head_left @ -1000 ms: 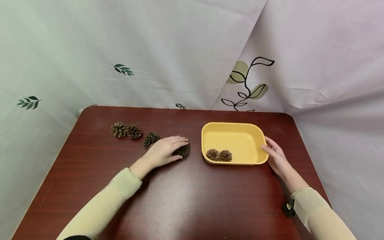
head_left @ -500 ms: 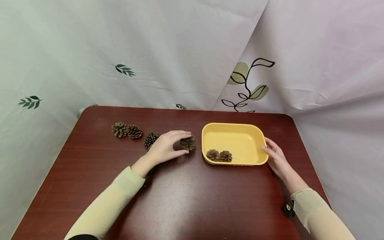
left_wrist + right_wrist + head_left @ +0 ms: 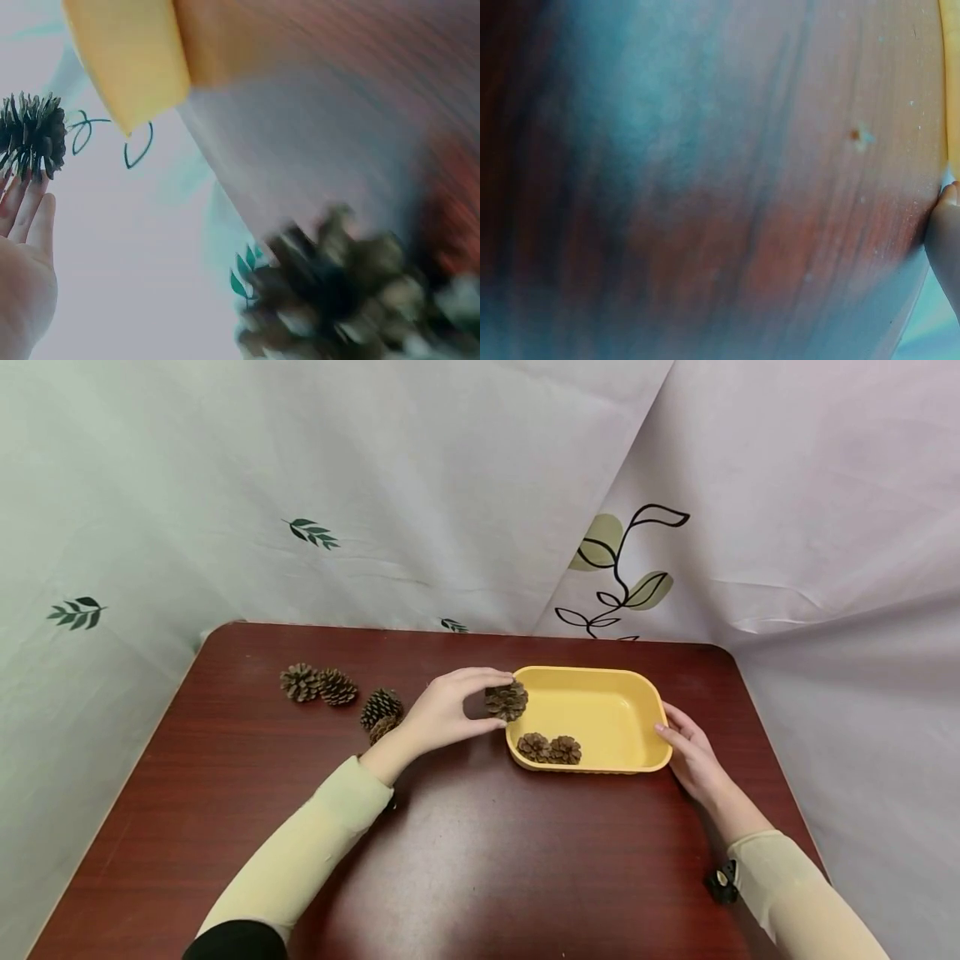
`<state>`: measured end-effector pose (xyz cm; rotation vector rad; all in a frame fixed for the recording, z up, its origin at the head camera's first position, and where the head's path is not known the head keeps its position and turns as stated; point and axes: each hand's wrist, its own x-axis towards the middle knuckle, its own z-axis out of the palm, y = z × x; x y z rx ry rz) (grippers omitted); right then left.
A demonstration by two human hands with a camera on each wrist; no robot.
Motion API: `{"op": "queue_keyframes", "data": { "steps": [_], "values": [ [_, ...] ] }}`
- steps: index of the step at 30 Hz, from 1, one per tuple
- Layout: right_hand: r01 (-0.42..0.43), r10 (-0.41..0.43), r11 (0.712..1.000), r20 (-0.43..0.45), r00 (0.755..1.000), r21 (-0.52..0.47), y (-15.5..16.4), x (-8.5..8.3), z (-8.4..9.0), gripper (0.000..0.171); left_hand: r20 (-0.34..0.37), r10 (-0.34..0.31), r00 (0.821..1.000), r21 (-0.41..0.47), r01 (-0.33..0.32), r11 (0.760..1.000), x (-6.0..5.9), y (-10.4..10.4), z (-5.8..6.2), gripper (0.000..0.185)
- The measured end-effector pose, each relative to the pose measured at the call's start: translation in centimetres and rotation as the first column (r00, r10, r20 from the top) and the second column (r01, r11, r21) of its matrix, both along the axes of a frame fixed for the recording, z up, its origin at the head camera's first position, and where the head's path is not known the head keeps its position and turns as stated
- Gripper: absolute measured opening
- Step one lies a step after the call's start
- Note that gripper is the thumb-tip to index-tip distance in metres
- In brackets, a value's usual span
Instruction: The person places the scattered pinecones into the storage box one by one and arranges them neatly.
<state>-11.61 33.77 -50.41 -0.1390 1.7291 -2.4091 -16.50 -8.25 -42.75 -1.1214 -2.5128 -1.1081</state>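
My left hand (image 3: 450, 707) pinches a brown pine cone (image 3: 507, 701) between thumb and fingers, at the left rim of a yellow plastic basin (image 3: 600, 706). In the left wrist view that pine cone (image 3: 34, 135) shows at the fingertips, raised off the table. My right hand (image 3: 692, 752) grips the basin's right side, thumb over the rim and fingers outside it. Two pine cones (image 3: 550, 749) lie inside the basin at its front left corner. Only a bit of the right hand (image 3: 946, 240) and the basin's yellow edge (image 3: 952, 90) appears in the right wrist view.
On the dark red-brown table (image 3: 480, 860), two pine cones (image 3: 318, 685) lie side by side at the back left. Another pair (image 3: 381, 706) sits nearer, partly behind the left wrist. A pale curtain (image 3: 420, 485) with leaf prints hangs behind the table.
My left hand has lifted the pine cone from the table and carried it right to the basin's left rim. The right hand and the basin have stayed in place.
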Motion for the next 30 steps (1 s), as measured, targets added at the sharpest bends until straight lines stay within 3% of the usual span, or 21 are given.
{"op": "queue_keyframes", "data": {
  "steps": [5, 12, 21, 30],
  "values": [
    [0.008, -0.008, 1.0, -0.001, 1.0, 0.0, -0.1, 0.0, 0.0, 0.043, 0.058, -0.025, 0.998, 0.022, 0.023, 0.999, -0.3, 1.9, 0.4, 0.058],
    [0.016, -0.016, 1.0, 0.002, 1.0, -0.006, -0.2, -0.1, 0.0, 0.044, 0.136, -0.063, 0.989, 0.06, 0.056, 0.997, -0.9, 4.2, -0.1, 0.059],
    [0.017, -0.017, 1.0, 0.007, 1.0, 0.016, -0.2, 0.0, 0.2, 0.044, 0.21, -0.111, 0.971, 0.034, 0.106, 0.994, -1.3, 7.4, -1.0, 0.055],
    [0.014, -0.014, 1.0, 0.016, 1.0, 0.018, -0.2, 0.0, 0.2, 0.044, 0.241, -0.148, 0.959, -0.022, 0.158, 0.987, -1.2, 10.3, -2.0, 0.051]
  ]
}}
